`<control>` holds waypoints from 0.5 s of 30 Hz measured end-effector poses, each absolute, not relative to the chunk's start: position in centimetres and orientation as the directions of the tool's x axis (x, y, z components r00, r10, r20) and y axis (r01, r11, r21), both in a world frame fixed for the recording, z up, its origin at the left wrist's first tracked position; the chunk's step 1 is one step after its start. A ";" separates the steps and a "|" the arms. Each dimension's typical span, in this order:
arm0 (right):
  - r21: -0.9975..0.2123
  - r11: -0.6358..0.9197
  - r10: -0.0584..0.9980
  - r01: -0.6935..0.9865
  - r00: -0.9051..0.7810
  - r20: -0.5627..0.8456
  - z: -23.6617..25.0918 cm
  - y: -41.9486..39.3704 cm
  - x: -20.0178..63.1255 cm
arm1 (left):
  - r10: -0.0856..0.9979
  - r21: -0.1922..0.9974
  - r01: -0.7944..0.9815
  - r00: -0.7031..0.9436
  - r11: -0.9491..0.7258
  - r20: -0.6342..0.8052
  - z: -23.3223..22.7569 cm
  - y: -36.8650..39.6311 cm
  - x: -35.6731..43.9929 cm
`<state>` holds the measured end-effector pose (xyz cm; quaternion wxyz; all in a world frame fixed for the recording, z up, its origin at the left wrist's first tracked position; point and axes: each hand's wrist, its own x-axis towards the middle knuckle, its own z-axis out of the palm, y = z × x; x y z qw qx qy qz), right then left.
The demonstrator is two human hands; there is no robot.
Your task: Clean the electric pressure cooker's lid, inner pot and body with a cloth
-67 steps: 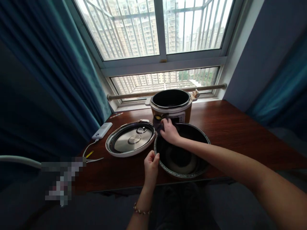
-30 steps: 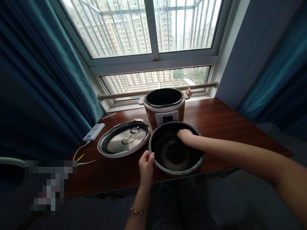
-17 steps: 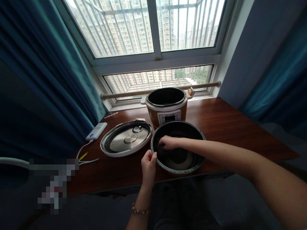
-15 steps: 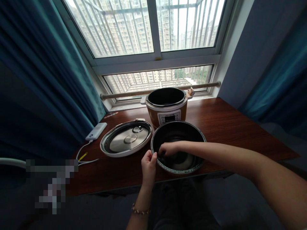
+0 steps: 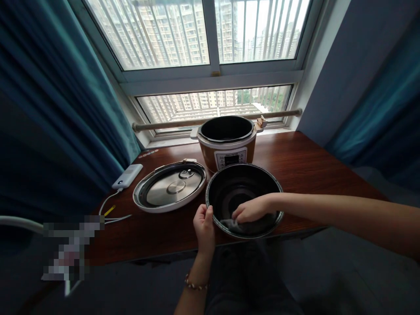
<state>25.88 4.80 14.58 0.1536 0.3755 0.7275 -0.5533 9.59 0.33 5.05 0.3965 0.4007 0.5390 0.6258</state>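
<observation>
A black inner pot (image 5: pixel 229 186) stands at the front edge of a dark wooden table (image 5: pixel 305 166). My left hand (image 5: pixel 204 224) grips the pot's near-left rim. Inside the pot, my right hand (image 5: pixel 252 209) presses a small grey cloth (image 5: pixel 229 224) against the near inner wall. Behind the pot stands an orange pressure cooker body (image 5: pixel 228 141) with its top open and a control panel on the front. Its lid (image 5: pixel 169 190) lies upside down to the left of the pot.
A white power bank (image 5: pixel 127 176) with cables lies at the table's left edge. Behind the cooker a wooden rod (image 5: pixel 164 124) runs along the barred window. Teal curtains hang at both sides.
My right hand with the cloth has gone from the pot's far rim around the left inner wall to the near inner wall. My left hand keeps its grip on the rim.
</observation>
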 end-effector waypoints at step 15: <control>-0.499 0.534 0.615 0.683 -0.718 -0.325 14.6 0.8 25.5 | 0.941 0.993 -0.050 -0.328 -0.110 0.087 5.1 0.4 9.3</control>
